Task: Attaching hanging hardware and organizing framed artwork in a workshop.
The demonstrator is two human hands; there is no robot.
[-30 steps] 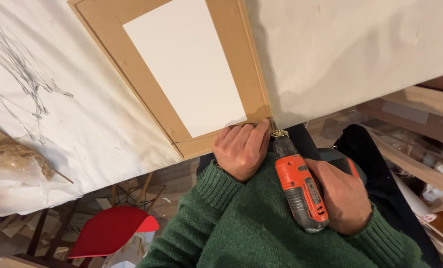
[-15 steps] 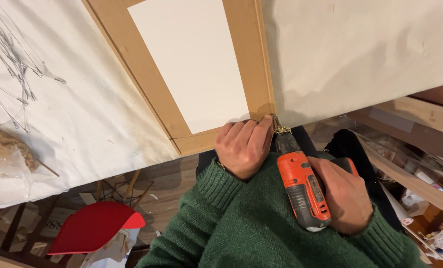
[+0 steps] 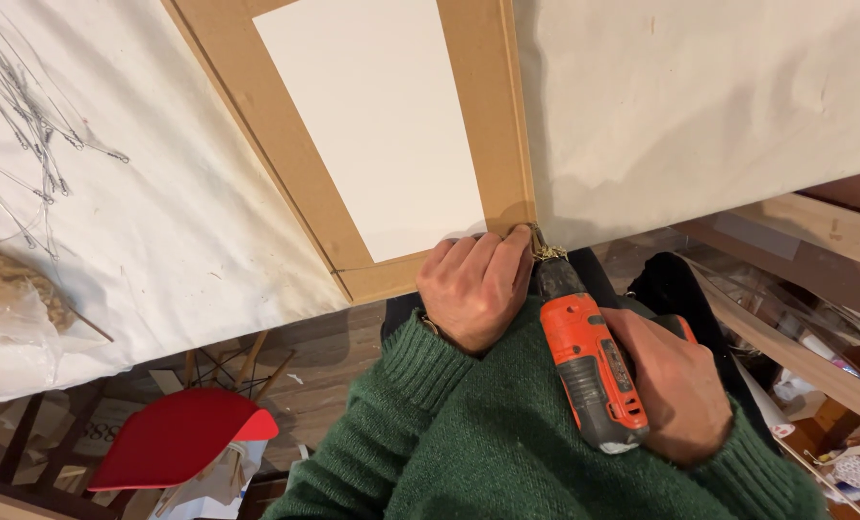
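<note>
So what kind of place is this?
Probably a framing or craft workshop: a brown frame on a cloth-covered table, an orange drill, wires, wood offcuts.

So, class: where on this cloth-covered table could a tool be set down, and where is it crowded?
Free: the white cloth right of the brown frame, and the strip between frame and wire bundle. Crowded: the frame's near corner, where the left hand and the right hand with the orange drill meet.

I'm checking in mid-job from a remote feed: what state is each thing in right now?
Left hand: fist closed on the frame's near corner.
Right hand: gripping the drill.
Orange drill: tip at the frame's corner edge.
Brown frame: flat on the cloth, white panel inside.
Wires: loose on the cloth.
Red chair: on the floor.
</note>
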